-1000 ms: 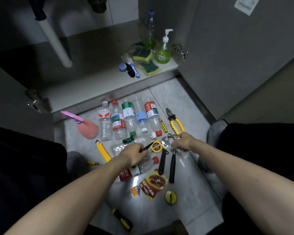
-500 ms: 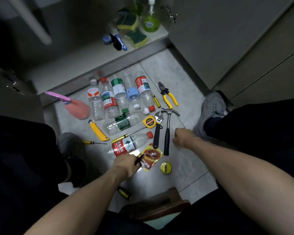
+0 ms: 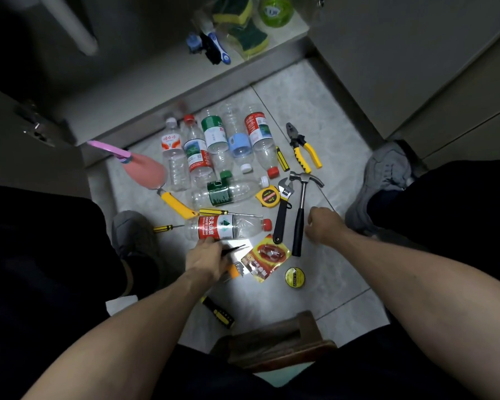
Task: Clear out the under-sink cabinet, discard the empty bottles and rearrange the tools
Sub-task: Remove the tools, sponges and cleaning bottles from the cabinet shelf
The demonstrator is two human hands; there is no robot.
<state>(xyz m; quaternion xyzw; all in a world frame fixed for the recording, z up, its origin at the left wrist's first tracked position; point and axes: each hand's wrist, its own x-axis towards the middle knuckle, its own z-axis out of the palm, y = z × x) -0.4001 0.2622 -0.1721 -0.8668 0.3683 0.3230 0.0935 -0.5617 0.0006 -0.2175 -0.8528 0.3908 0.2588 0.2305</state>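
Several empty plastic bottles (image 3: 202,148) lie in a row on the floor tiles, with a green-label bottle (image 3: 231,193) and a red-label bottle (image 3: 228,226) below them. My left hand (image 3: 205,259) pinches a thin black pointed tool (image 3: 234,249) just below the red-label bottle. My right hand (image 3: 324,225) hovers loosely curled and holds nothing, right of the hammer (image 3: 302,209). A wrench (image 3: 283,212), a tape measure (image 3: 269,196), pliers (image 3: 302,147), a yellow knife (image 3: 176,203) and screwdrivers (image 3: 214,212) lie around.
The cabinet floor (image 3: 145,90) holds sponges (image 3: 243,27), a green soap bottle (image 3: 274,8) and a blue brush (image 3: 214,46). A pink spray bottle (image 3: 145,168), a red packet (image 3: 266,256), a tape roll (image 3: 295,278), a wooden stool (image 3: 277,342) and my shoes (image 3: 387,174) surround the tools.
My right hand let go of the hammer, which now lies beside the wrench. My left hand drew back toward me with the thin black tool. My view tilted down.
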